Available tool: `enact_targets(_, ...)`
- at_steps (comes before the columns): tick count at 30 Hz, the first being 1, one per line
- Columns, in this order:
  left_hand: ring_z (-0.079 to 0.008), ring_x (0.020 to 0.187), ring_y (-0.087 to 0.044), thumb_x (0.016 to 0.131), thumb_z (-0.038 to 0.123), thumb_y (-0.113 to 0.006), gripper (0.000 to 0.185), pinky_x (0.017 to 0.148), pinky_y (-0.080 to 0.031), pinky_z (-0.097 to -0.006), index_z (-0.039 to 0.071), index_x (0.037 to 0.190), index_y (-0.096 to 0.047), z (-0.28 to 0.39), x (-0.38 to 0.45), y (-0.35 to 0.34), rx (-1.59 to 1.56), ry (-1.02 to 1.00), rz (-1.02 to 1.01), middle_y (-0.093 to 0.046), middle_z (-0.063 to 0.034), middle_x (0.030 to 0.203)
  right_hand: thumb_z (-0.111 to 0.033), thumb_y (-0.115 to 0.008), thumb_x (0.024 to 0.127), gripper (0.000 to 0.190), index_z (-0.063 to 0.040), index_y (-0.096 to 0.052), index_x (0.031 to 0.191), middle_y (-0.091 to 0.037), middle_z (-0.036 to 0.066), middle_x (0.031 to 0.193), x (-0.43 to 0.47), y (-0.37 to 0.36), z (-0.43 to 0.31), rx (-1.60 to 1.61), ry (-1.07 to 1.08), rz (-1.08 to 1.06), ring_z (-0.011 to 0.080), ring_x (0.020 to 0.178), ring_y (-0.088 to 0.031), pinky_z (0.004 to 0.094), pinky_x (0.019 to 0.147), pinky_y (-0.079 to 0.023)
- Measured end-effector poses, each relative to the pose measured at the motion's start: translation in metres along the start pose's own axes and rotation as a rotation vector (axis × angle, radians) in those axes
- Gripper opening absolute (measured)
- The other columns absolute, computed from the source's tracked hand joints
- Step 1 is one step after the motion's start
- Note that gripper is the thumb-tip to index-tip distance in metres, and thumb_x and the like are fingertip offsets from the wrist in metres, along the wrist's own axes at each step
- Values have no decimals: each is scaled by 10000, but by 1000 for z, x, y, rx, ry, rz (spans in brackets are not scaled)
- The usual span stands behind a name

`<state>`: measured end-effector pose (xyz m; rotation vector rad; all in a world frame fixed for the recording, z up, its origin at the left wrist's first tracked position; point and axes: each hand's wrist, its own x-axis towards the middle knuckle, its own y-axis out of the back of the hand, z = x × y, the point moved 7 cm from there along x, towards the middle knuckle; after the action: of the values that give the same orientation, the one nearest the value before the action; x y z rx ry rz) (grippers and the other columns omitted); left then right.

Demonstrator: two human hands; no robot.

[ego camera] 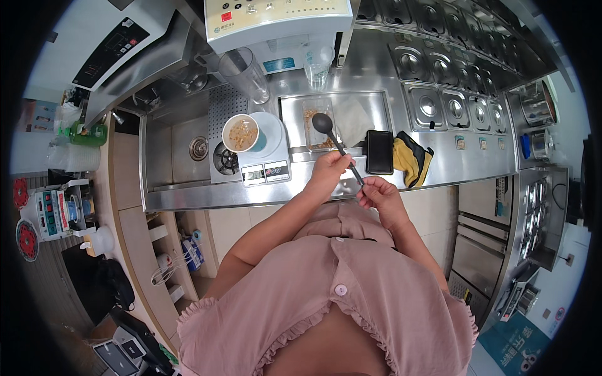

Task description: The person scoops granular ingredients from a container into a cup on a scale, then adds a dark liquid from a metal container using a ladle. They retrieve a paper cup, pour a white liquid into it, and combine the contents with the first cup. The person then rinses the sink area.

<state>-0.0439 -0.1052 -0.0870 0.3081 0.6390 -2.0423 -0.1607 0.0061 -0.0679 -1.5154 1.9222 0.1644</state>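
A black long-handled spoon [322,123] hangs over the counter, bowl pointing away from me. My left hand [328,175] pinches its handle around the middle. My right hand [380,197] grips the handle's end, just past the counter's front edge. Under the spoon's bowl sits a clear plastic container [310,104] with brown crumbly bits in it, next to a whitish sheet or bag [353,123]. To the left, a paper cup [256,145] with similar bits inside stands on a white digital scale [275,162], whose display is lit.
A sink [176,162] lies left of the scale. A clear pitcher [244,75] and a clear cup [317,70] stand before a countertop machine [282,28]. On the right are a black rectangular object [379,152], a yellow-black cloth item [413,160] and lidded steel pans [427,108].
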Motion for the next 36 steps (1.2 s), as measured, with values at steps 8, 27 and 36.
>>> enact_targets(8,-91,829,-578,960,251,-580,225,777,-437,-275,51,909,-671,-12,1,0,22,2,-48,-677,-13,883,-140,-652,905,154,-32,-632,1013,-616,-12,738,-15,-11,4,-110,0,12,49,597,-533,201,567,-442)
enact_targets(27,-69,788,-557,950,239,-602,230,746,-439,-223,26,872,-644,99,100,-93,412,-250,-69,-641,-5,833,-125,-606,928,118,-41,-642,1002,-650,14,732,32,75,-102,66,323,67,57,598,-564,194,550,-443)
enact_targets(36,-149,742,-594,833,104,-688,212,739,-482,-277,58,1039,-678,189,190,-120,969,-654,195,-617,-43,853,-89,-595,937,113,-28,-641,1020,-676,28,761,66,143,-145,199,321,93,58,604,-572,205,573,-454)
